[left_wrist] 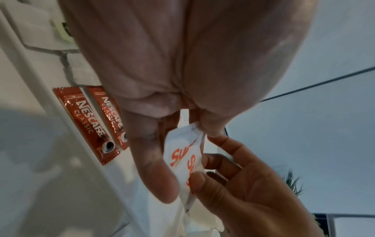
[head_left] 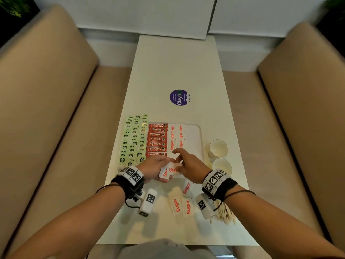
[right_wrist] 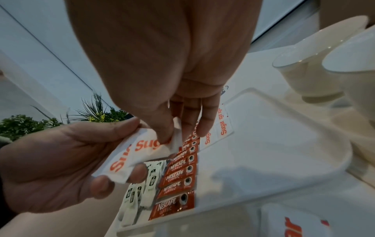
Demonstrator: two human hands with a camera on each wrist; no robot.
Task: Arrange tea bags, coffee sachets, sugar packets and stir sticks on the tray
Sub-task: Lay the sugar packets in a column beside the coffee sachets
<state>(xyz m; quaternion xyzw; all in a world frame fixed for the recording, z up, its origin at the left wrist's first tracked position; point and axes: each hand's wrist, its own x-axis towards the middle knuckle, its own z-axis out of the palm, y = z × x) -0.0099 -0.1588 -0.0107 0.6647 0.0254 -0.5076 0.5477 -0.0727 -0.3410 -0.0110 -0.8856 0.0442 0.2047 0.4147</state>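
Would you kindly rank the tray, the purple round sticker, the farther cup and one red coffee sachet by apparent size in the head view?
1. tray, largest.
2. purple round sticker and farther cup: these look alike, and the cup sits nearer the camera, so I leave them unranked.
3. red coffee sachet, narrowest and smallest.

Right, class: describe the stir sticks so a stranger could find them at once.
Start at the white table and come to its near right corner, below the two cups. There, partly hidden under the right hand's wrist camera, lies a loose bundle of stir sticks: thin, pale wood, unlike the printed paper sugar packets beside them.
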